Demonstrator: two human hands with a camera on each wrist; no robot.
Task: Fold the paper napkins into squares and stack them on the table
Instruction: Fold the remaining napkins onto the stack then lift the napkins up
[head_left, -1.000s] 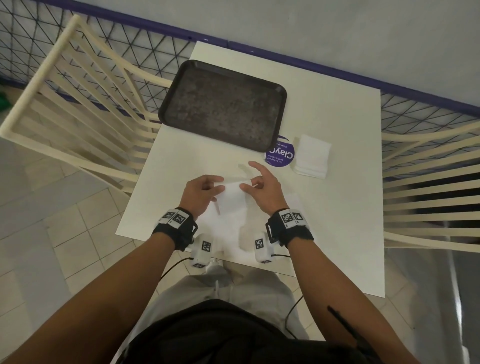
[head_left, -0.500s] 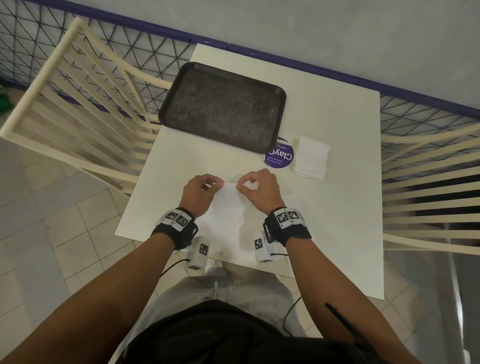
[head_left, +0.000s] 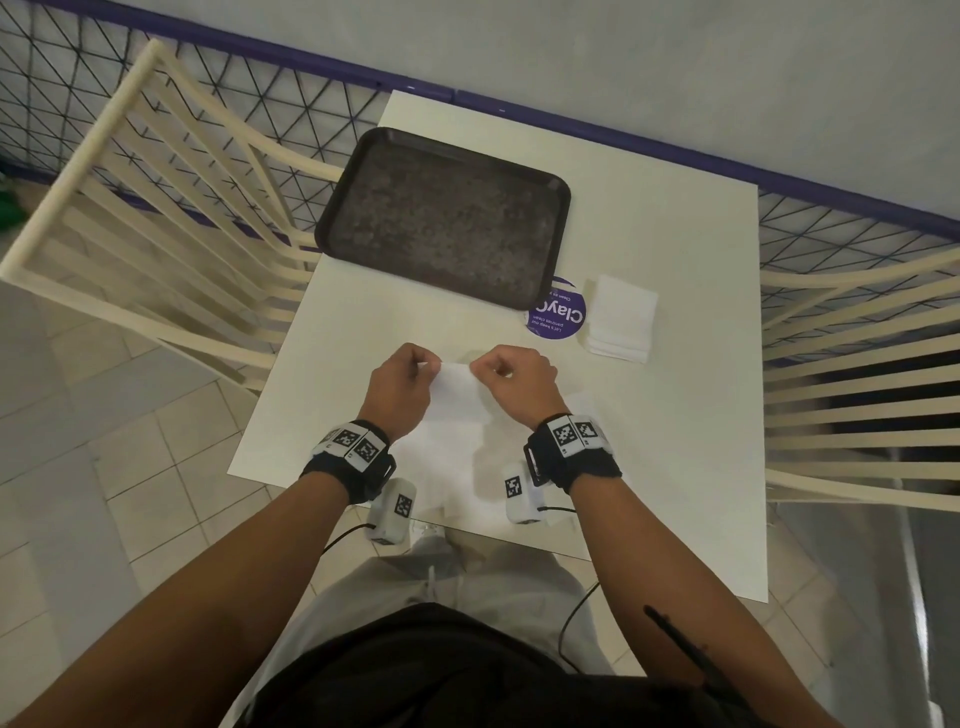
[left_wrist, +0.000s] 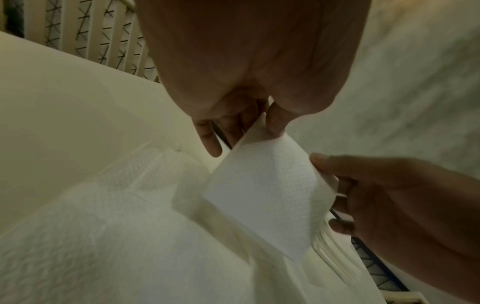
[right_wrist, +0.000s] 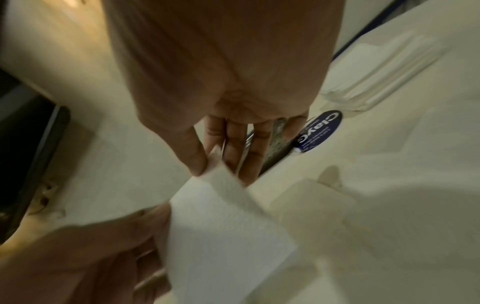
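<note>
Head view: left hand (head_left: 400, 387) and right hand (head_left: 511, 379) side by side above the near half of the table (head_left: 675, 467), each pinching a top corner of one napkin (head_left: 457, 395); held up off the surface, probably to let the sheet hang and bring its edges square before the next crease; left wrist view: thumb against fingers (left_wrist: 210, 142) on one corner, paper hanging as a flat doubled panel, so judged partly folded, not yet a finished square; right wrist view: same pinch on the other corner, blurred; beneath, loose unfolded napkins (head_left: 447, 467) spread at the near edge, kept within easy reach; further out to the right, stack of folded squares (head_left: 621, 318) just beside a purple round sticker (head_left: 557, 314), clear of the working space yet close enough for a short carry; beyond, dark tray (head_left: 444, 218) toward the far left, partly over the sticker; cream slatted chairs (head_left: 156, 208) on either side.
</note>
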